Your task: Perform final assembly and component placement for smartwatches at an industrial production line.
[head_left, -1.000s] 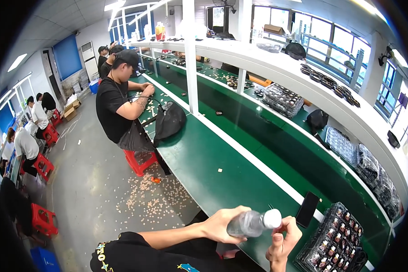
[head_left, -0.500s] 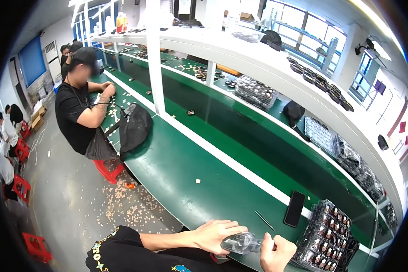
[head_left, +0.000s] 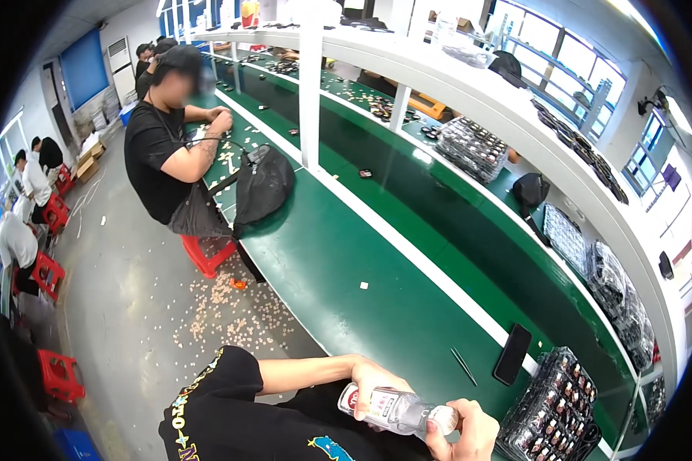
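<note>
Your left hand (head_left: pixel 369 382) grasps the bottle (head_left: pixel 396 407) around its body, and your right hand (head_left: pixel 469 432) pinches the white cap (head_left: pixel 443 419) between thumb and fingers. The bottle sits tilted at about half past five in the view, by the bench's (head_left: pixel 315 261) near edge, its cap end toward four o'clock. How full it is, I cannot tell. For a sure hold, let the left palm bear the weight and press lightly, as thin plastic would likely buckle and push any liquid up. Let the right fingers do any turning, with the neck raised rather than dipped. Mind the tweezers (head_left: pixel 464 366) and phone (head_left: pixel 513 353) at two o'clock from the bottle, and the loaded tray (head_left: pixel 553 407) at three: a splash there could do harm.
</note>
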### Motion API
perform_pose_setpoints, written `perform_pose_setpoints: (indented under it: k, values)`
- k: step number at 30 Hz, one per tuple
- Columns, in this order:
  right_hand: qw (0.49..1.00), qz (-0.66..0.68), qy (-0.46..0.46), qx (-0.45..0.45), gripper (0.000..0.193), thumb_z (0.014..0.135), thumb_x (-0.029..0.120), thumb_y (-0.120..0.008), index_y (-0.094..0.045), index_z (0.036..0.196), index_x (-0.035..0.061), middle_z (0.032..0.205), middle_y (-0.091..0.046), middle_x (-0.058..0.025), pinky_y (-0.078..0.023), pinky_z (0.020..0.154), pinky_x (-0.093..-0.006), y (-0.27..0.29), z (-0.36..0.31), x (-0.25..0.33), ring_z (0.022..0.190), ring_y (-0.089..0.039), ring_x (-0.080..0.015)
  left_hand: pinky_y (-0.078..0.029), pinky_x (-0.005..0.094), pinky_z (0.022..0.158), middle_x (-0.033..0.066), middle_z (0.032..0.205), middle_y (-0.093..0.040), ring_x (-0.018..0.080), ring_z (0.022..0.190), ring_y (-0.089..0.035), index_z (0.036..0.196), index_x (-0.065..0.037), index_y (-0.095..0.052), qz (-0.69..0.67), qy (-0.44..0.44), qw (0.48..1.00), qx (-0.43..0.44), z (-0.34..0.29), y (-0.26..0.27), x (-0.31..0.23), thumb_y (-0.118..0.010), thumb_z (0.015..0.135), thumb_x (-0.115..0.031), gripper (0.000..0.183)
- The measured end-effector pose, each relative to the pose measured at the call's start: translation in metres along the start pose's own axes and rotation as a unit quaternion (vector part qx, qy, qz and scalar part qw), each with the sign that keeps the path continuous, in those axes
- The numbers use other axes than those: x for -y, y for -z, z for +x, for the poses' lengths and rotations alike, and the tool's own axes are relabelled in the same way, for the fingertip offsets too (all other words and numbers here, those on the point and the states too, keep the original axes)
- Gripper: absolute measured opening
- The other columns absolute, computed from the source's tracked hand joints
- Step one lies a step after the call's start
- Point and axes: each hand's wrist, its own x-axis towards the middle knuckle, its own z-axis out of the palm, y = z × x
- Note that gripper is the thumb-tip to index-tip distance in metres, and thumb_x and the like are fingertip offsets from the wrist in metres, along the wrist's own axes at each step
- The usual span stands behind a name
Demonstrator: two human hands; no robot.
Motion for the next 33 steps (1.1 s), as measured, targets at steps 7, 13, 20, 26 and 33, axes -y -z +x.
perform_pose_setpoints:
  k: [7,13,20,26,33]
  values:
    - [0.966,0.046,0.182,-0.180,0.046,0.104,0.033,-0.059,-0.071,0.121,-0.0080,0.096,-0.069,-0.0217,-0.056,0.070,-0.0512,0.014,-0.001,-0.010,0.082,-0.067,-0.0381,-0.064,0.0401,0.088,0.0179,0.119,-0.074,0.0254,0.101,-0.077,0.150,0.005,-0.050,0.019,-0.039,0.997,-0.059,0.006,-0.036,-0.020,-0.104,0.059,-0.005,0.107]
    - [0.868,0.405,-0.177,-0.227,0.049,0.105,0.043,-0.053,-0.066,0.105,-0.0037,0.081,-0.059,-0.0032,-0.036,0.060,-0.0272,-0.042,-0.027,-0.071,0.069,-0.051,-0.0101,-0.057,0.0395,0.101,0.0119,0.125,-0.073,0.0196,0.111,-0.070,0.144,0.003,-0.057,0.219,-0.190,0.921,-0.261,0.009,-0.099,-0.101,-0.103,0.061,-0.016,0.097]
    - [0.833,0.400,-0.302,-0.236,0.034,0.112,0.023,-0.044,-0.067,0.108,-0.0008,0.071,-0.054,-0.0021,-0.035,0.050,-0.0238,-0.131,-0.055,-0.112,0.055,-0.048,-0.0077,-0.062,0.0437,0.085,0.0200,0.114,-0.076,0.0349,0.096,-0.076,0.133,0.003,-0.066,0.541,-0.336,0.676,-0.370,-0.010,-0.103,-0.163,-0.096,0.067,-0.016,0.075]
    - [0.830,0.383,-0.343,-0.216,0.031,0.111,0.021,-0.047,-0.068,0.105,-0.0006,0.069,-0.052,0.0002,-0.031,0.049,-0.0238,-0.137,-0.057,-0.111,0.055,-0.047,-0.0064,-0.061,0.0402,0.069,0.0189,0.105,-0.076,0.0319,0.084,-0.076,0.127,0.001,-0.069,0.650,-0.343,0.534,-0.418,-0.024,-0.109,-0.190,-0.091,0.073,-0.014,0.060]
    - [0.812,0.386,-0.371,-0.231,0.034,0.116,0.023,-0.045,-0.067,0.102,0.0016,0.069,-0.049,0.0016,-0.030,0.051,-0.0250,-0.136,-0.051,-0.108,0.054,-0.042,-0.0057,-0.066,0.0445,0.075,0.0195,0.104,-0.078,0.0354,0.089,-0.079,0.124,-0.011,-0.064,0.732,-0.290,0.463,-0.407,-0.031,-0.126,-0.233,-0.081,0.092,-0.012,0.036]
